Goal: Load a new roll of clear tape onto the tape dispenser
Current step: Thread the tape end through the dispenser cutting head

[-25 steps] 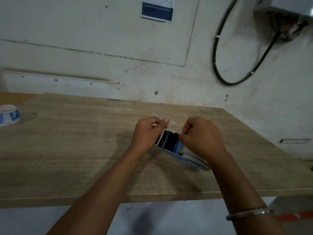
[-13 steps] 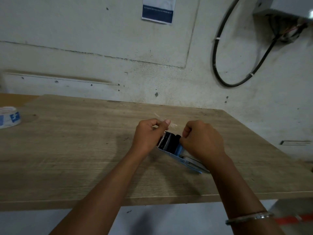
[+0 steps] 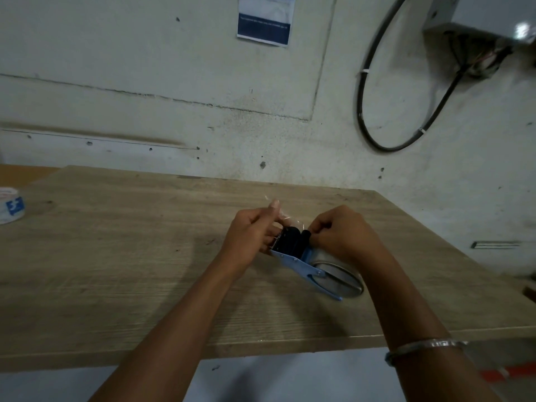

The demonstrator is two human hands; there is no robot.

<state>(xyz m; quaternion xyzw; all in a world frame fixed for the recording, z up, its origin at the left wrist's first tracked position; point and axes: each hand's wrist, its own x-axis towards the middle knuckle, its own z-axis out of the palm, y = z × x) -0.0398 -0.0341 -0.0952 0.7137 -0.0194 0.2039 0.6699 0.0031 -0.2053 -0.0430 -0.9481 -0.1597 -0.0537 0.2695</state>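
Note:
A blue tape dispenser (image 3: 301, 265) lies on the wooden table (image 3: 116, 271), its black roller and toothed blade at the far end. A clear tape roll (image 3: 343, 280) sits in its near end. My left hand (image 3: 252, 230) pinches the loose end of the clear tape (image 3: 285, 219) above the blade, thumb pointing up. My right hand (image 3: 343, 233) is closed on the tape strip at the black roller, just right of the left hand. The strip between the hands is nearly see-through and hard to trace.
A white tape roll with blue print (image 3: 10, 206) stands at the table's far left edge. The wall rises right behind the table, with a black cable loop (image 3: 377, 134) and a grey box (image 3: 478, 18) at upper right. The table's front edge runs below my forearms.
My left thumb has lifted higher with the tape end, and my right hand has shifted slightly away from the near end, so more of the clear roll shows.

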